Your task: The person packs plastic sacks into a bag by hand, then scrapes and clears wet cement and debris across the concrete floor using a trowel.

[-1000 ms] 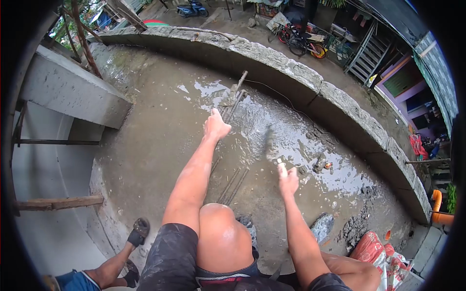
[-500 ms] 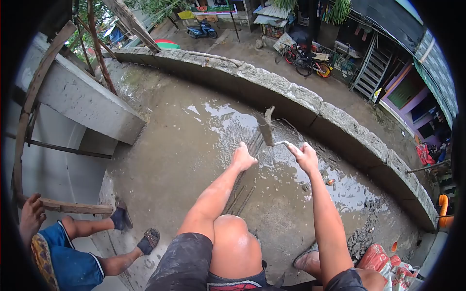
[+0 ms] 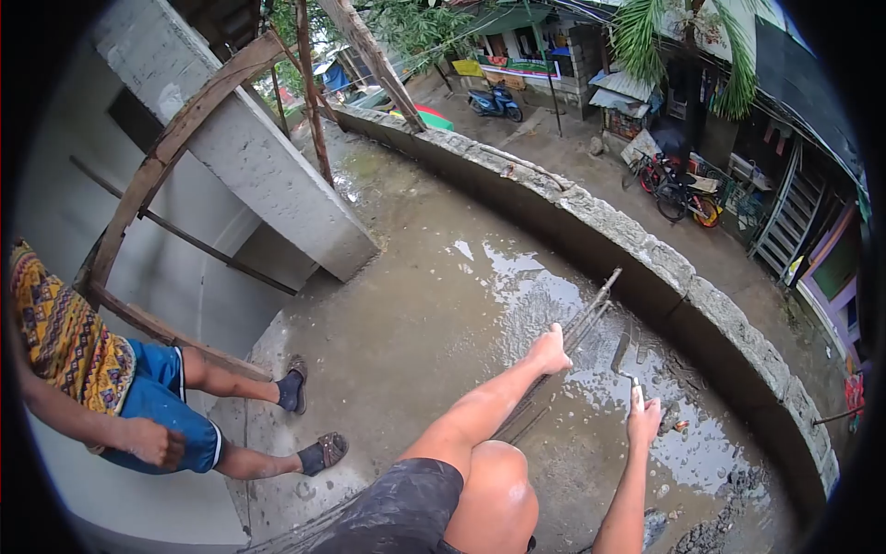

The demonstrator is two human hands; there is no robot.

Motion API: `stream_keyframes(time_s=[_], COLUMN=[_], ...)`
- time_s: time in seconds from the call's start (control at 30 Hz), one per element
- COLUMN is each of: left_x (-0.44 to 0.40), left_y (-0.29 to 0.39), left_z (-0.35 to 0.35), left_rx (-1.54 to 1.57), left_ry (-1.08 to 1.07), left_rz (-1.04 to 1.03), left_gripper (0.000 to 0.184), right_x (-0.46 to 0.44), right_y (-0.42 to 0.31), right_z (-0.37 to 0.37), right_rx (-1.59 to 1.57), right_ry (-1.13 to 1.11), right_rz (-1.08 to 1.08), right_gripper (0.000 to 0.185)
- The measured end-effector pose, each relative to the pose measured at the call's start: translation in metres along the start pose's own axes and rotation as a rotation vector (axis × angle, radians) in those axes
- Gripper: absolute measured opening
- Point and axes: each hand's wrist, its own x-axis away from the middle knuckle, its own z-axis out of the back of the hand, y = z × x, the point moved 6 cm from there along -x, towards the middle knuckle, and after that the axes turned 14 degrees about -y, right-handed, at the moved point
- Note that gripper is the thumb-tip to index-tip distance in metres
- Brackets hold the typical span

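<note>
My left hand (image 3: 551,351) is closed around a bundle of thin steel bars (image 3: 600,301), which slants up and away over the wet concrete floor (image 3: 415,314). To its right, my right hand (image 3: 644,421) grips the handle of a trowel (image 3: 622,355). The trowel's bent metal neck points away from me, and its blade is hard to make out against the wet ground. Between the two hands lies a gap of shiny, muddy floor. My bent knee (image 3: 498,489) is below the left forearm.
A low, rough block wall (image 3: 646,254) curves along the far and right side, with a street beyond. On the left stand a concrete column (image 3: 249,157), a curved wooden frame (image 3: 157,171) and another person (image 3: 138,397). Dark wet mortar (image 3: 729,512) lies at lower right.
The view has swung left, so the scene sits further right. The trowel has swung away from the bars and is lowered toward the floor. The other person's hand has left the wooden frame.
</note>
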Motion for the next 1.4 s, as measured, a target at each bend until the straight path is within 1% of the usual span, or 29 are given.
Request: stream_keyframes(time_s=[0.03, 0.07, 0.17, 0.2, 0.27, 0.33, 0.4, 0.43, 0.47, 0.53, 0.6, 0.67, 0.73, 0.8, 0.83, 0.87, 0.9, 0.93, 0.97, 1.0, 1.03, 1.1, 1.13, 1.2, 1.23, 1.27, 1.3, 1.33, 1.4], left_x=[0.004, 0.01, 0.016, 0.016, 0.018, 0.022, 0.027, 0.027, 0.026, 0.022, 0.014, 0.006, -0.002, -0.011, -0.015, -0.021, -0.025, -0.03, -0.034, -0.036, -0.037, -0.04, -0.049, -0.058, -0.061, -0.056, -0.049, -0.048, -0.04], left_y=[0.003, 0.004, 0.011, 0.009, 0.01, 0.013, 0.018, 0.019, 0.019, 0.018, 0.013, 0.009, 0.005, -0.005, -0.009, -0.011, -0.018, -0.021, -0.024, -0.025, -0.03, -0.035, -0.035, -0.048, -0.047, -0.038, -0.025, -0.014, 0.013], left_z=[0.003, 0.006, 0.016, 0.016, 0.021, 0.025, 0.024, 0.023, 0.022, 0.019, 0.016, 0.012, 0.01, 0.005, 0.002, 0.002, -0.003, -0.007, -0.009, -0.012, -0.013, -0.015, -0.015, -0.009, 0.003, 0.02, 0.038, 0.054, 0.084], left_rx=[0.014, 0.01, 0.014, 0.011, 0.003, -0.006, -0.029, -0.023, -0.03, -0.036, -0.041, -0.074, -0.081, -0.09, -0.074, -0.069, -0.083, -0.1, -0.088, -0.084, -0.064, -0.023, -0.017, 0.009, -0.022, -0.006, 0.007, 0.032, 0.058], left_ry=[0.019, 0.017, 0.055, 0.057, 0.046, 0.048, 0.029, 0.009, 0.015, 0.017, 0.01, 0.003, 0.008, 0.012, -0.014, -0.014, -0.04, -0.062, -0.064, -0.064, -0.053, -0.018, -0.016, 0.063, 0.057, 0.061, 0.08, 0.117, 0.183], left_rz=[-0.024, -0.013, -0.068, -0.067, -0.068, -0.064, -0.06, -0.065, -0.069, -0.087, -0.087, -0.067, -0.065, -0.02, 0.015, 0.006, 0.052, 0.094, 0.135, 0.127, 0.163, 0.244, 0.237, 0.328, 0.325, 0.318, 0.307, 0.246, 0.089], left_gripper=[0.069, 0.069, 0.072, 0.072, 0.073, 0.074, 0.074, 0.075, 0.075, 0.076, 0.078, 0.08, 0.083, 0.083, 0.084, 0.084, 0.088, 0.093, 0.091, 0.091, 0.089, 0.083, 0.083, 0.077, 0.058, 0.058, 0.059, 0.06, 0.067], right_x=[0.002, 0.009, 0.006, -0.001, -0.011, -0.017, -0.028, -0.031, -0.037, -0.044, -0.036, -0.026, -0.005, 0.015, 0.022, 0.031, 0.043, 0.047, 0.051, 0.056, 0.06, 0.065, 0.064, 0.063, 0.063, 0.064, 0.059, 0.053, 0.038], right_y=[-0.016, -0.036, -0.048, -0.051, -0.061, -0.069, -0.057, -0.052, -0.045, -0.028, -0.019, 0.0, 0.023, 0.053, 0.067, 0.076, 0.085, 0.091, 0.096, 0.102, 0.105, 0.107, 0.113, 0.115, 0.112, 0.103, 0.087, 0.07, 0.044], right_z=[0.012, 0.029, 0.048, 0.049, 0.036, 0.028, 0.022, 0.021, 0.018, 0.016, 0.021, 0.016, 0.01, 0.001, 0.002, -0.005, -0.011, -0.01, -0.011, -0.012, -0.013, -0.011, -0.009, -0.012, -0.012, -0.011, -0.006, -0.005, -0.012], right_rx=[0.07, 0.154, 0.275, 0.272, 0.155, 0.076, -0.383, -0.512, -0.519, -0.715, -0.721, -0.785, -0.963, -1.151, -1.143, -1.359, -1.575, -1.572, -1.634, -1.693, -1.688, -1.788, -1.781, -1.82, -1.863, -1.861, -1.807, -1.755, -1.802], right_ry=[-0.035, -0.061, -0.205, -0.205, -0.359, -0.324, -0.251, -0.248, -0.244, -0.227, -0.236, -0.325, -0.333, -0.444, -0.436, -0.532, -0.628, -0.617, -0.574, -0.533, -0.535, -0.597, -0.596, -0.714, -0.715, -0.743, -0.78, -0.817, -0.901], right_rz=[0.007, 0.016, 0.168, 0.17, 0.192, 0.226, 0.263, 0.244, 0.25, 0.179, 0.173, 0.113, 0.085, -0.011, -0.009, -0.048, -0.097, -0.094, -0.149, -0.203, -0.193, -0.058, -0.052, 0.005, -0.023, -0.035, 0.054, 0.151, 0.245], right_gripper=[0.054, 0.053, 0.05, 0.05, 0.052, 0.05, 0.047, 0.044, 0.044, 0.043, 0.041, 0.04, 0.039, 0.042, 0.042, 0.042, 0.042, 0.042, 0.043, 0.045, 0.045, 0.044, 0.044, 0.042, 0.04, 0.04, 0.04, 0.04, 0.038])
